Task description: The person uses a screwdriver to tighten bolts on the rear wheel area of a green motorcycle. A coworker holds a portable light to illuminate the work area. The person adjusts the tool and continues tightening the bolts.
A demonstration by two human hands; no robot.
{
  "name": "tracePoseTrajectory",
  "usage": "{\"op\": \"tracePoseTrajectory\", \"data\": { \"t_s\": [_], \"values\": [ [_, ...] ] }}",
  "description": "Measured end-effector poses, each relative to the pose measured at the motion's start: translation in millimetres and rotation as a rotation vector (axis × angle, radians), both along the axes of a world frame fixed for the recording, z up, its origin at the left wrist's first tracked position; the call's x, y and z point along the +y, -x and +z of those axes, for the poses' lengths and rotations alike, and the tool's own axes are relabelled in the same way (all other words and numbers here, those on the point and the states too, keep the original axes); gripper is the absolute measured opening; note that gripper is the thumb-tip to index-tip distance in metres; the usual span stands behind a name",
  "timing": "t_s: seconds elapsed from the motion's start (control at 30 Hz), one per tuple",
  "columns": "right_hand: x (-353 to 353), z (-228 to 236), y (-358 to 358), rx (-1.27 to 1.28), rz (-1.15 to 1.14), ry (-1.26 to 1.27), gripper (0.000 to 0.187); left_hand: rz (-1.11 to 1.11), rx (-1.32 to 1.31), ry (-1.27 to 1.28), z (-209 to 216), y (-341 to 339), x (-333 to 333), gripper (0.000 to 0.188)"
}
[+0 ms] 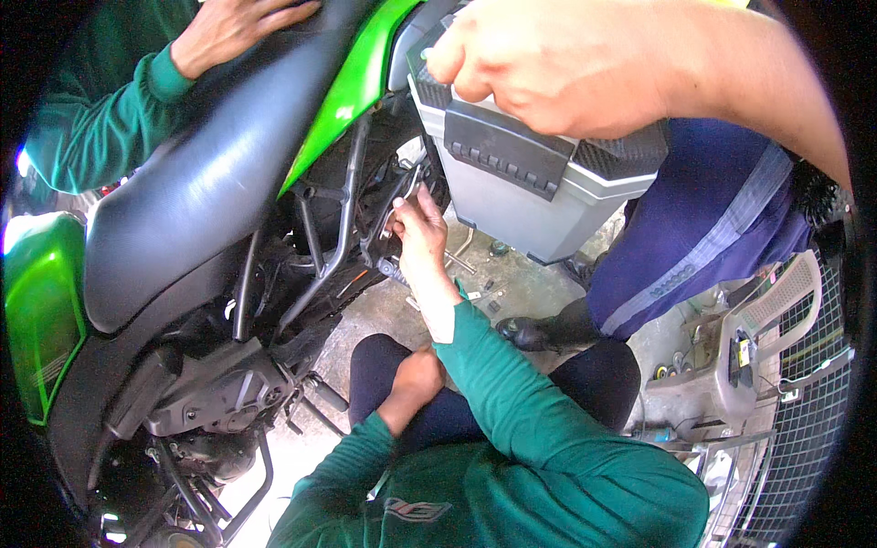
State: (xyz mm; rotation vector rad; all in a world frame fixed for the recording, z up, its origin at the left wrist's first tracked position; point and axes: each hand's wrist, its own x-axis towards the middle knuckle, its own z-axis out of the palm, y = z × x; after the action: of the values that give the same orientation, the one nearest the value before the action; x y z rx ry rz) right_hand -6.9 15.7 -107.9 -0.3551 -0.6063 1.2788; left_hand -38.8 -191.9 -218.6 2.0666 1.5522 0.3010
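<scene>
My right hand (420, 228) reaches forward to the dark frame parts under the motorcycle's (365, 73) green tail. Its fingers are closed around a slim silver wrench (414, 181), and the wrench's far end lies close to the frame. My left hand (417, 379) rests on my dark-trousered thigh, below my right forearm. Its fingers are turned away and hidden. To the right of my right hand hangs a grey side case (521, 201) with a black latch. Another person's hand (557, 68) lies curled on the top of the case.
A second person's hand (233, 36), in a green sleeve, rests by the black seat (201, 201). A person in blue trousers (694, 219) stands close on the right. Tools and small parts (489, 288) lie on the concrete floor; a plastic chair (731, 356) stands near a wire-mesh rack (795, 438).
</scene>
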Motion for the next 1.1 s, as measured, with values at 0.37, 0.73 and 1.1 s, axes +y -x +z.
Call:
{"op": "tracePoseTrajectory", "data": {
  "t_s": [0.37,0.73,1.1],
  "values": [
    [-13,5,-5,-0.092,-0.034,0.023,0.035,0.142,0.248,-0.074,121,34,44,0.028],
    [-22,17,-6,0.026,-0.044,0.169,0.029,0.327,-0.362,-0.446,231,-2,181,0.066],
    [-15,6,-5,-0.154,-0.091,0.186,0.035,0.302,-0.301,-0.633,209,5,193,0.047]
  ]
}}
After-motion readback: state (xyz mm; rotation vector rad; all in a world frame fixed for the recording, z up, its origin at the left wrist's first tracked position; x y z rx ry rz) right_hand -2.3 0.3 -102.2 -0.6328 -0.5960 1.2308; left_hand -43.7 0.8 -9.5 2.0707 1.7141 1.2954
